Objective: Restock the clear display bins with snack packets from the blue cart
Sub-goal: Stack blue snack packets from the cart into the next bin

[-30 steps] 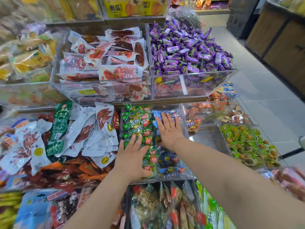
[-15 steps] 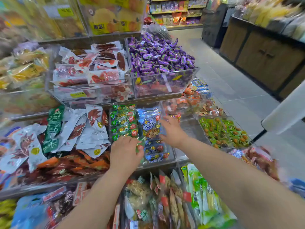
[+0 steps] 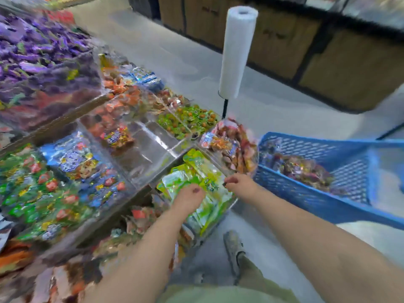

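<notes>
Two hands over a corner display bin, blue cart just beside it.

Snack packets [image 3: 303, 169] lie heaped in the blue cart [image 3: 306, 200] at the right, its meshed wall just beside the display's outer corner. The left hand [image 3: 189, 199] and right hand [image 3: 241, 184] hang near each other over green packets [image 3: 196, 169] in the corner bin; fingers on both look curled, but blur hides whether they grip anything. Behind it, one clear bin [image 3: 150, 149] shows mostly bare bottom. A white bag roll [image 3: 237, 51] stands upright past the display's edge. Open floor [image 3: 273, 110] runs between display and wooden cabinets [image 3: 349, 68].
</notes>
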`<state>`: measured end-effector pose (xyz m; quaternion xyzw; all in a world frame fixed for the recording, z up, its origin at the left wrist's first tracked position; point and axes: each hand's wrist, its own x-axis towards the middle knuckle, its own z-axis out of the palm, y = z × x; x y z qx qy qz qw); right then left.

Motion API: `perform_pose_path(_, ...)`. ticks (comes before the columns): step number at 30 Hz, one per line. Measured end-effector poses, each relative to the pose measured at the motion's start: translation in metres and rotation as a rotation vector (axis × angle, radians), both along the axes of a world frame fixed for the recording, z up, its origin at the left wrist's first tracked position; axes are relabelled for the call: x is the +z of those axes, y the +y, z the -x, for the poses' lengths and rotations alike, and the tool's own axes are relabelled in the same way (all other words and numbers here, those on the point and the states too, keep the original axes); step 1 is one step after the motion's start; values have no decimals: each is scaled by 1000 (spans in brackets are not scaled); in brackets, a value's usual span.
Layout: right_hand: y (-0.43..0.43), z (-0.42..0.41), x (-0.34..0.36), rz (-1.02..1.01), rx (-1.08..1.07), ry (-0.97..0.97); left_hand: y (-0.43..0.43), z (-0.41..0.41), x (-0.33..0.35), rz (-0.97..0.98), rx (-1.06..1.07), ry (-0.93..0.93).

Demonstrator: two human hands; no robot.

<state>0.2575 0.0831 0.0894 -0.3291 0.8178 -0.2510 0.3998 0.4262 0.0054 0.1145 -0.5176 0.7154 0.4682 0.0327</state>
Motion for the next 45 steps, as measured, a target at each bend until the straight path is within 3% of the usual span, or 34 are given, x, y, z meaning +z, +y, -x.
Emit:
perform_pose_path(6,111,78,-25,-168,-245,29,50,102,-26,-155,-196,-45)
perform_pose_path(12,197,151,-53,-239,-493,-134,95,186,-73,-406,-196,-213)
perform_pose_path(16,244,187,-56,-307,-602,-214,110,227,-96,-457,-189,-331)
perform_pose_path(19,263,210,-61,-387,-569,-289,111,254,-107,-406,-245,-398)
perform_pose_path(25,248,253,-59,-408,-523,-386,90,302,-114,-302,-345,-471)
perform_pose_path(32,196,314,-73,-316,-807,-568,36,372,-126,-455,-121,-406)
perform_pose_path(40,136,361,-110,-457,-732,-498,-35,443,-153,-239,-459,-473)
perform_pose_path(45,122,361,-140,-451,-762,-586,-49,456,-191,-354,-312,-514)
